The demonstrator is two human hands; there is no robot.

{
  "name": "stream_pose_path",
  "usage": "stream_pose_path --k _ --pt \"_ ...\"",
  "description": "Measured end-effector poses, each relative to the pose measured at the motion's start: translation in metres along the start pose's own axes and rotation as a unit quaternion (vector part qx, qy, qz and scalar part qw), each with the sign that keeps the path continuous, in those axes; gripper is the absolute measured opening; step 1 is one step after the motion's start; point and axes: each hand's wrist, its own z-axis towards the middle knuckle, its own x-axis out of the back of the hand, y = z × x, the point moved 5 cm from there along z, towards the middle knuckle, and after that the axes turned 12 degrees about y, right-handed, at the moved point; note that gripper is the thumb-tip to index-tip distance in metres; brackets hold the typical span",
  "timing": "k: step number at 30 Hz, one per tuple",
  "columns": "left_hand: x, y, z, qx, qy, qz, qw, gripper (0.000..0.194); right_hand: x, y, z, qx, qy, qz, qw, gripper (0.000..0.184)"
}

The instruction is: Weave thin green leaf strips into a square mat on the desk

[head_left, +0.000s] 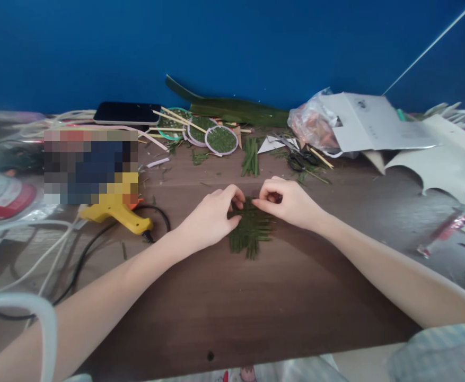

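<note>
A small woven mat of green leaf strips (251,233) lies flat on the brown table, its loose strip ends sticking out at the lower and right edges. My left hand (215,216) rests at its upper left, fingers curved and thumb apart from them, with a gap between. On the upper right, my right hand (290,200) is closed in a pinch, thumb and forefinger meeting at the mat's edge on a leaf strip. The strip itself is mostly hidden by the fingertips. Beyond the hands lies a bundle of cut leaf strips (250,157).
Behind are round rimmed leaf pieces (221,139), black scissors (301,161), a long green leaf (232,110) and a phone (126,113). A yellow glue gun (126,215) with a black cord sits left. White cut card (427,164) and a plastic bag (315,124) occupy the right.
</note>
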Motion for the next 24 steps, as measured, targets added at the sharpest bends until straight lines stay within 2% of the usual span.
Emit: stream_pose_path --k 5,8,13,17,20,24 --pt "0.001 0.002 0.001 -0.006 0.011 0.037 0.999 0.011 -0.001 -0.006 -0.001 -0.07 0.003 0.08 0.994 0.025" --pt "0.001 0.004 0.001 -0.014 0.015 0.056 0.998 0.012 -0.004 -0.012 -0.001 -0.081 -0.007 0.11 0.991 0.023" --pt "0.001 0.006 0.002 -0.034 0.014 0.079 0.996 0.016 -0.006 -0.016 -0.001 -0.041 -0.013 0.108 0.993 0.017" --pt "0.002 0.006 0.003 -0.015 0.007 0.074 0.997 0.015 -0.005 -0.011 0.0 0.003 0.028 0.034 0.999 0.006" --pt "0.002 0.007 0.003 -0.015 0.01 0.071 0.997 0.015 -0.009 -0.01 -0.002 0.052 0.029 -0.028 0.998 0.001" --pt "0.002 0.007 0.003 -0.021 0.013 0.069 0.997 0.015 -0.012 -0.009 -0.003 0.07 0.033 -0.067 0.995 0.002"
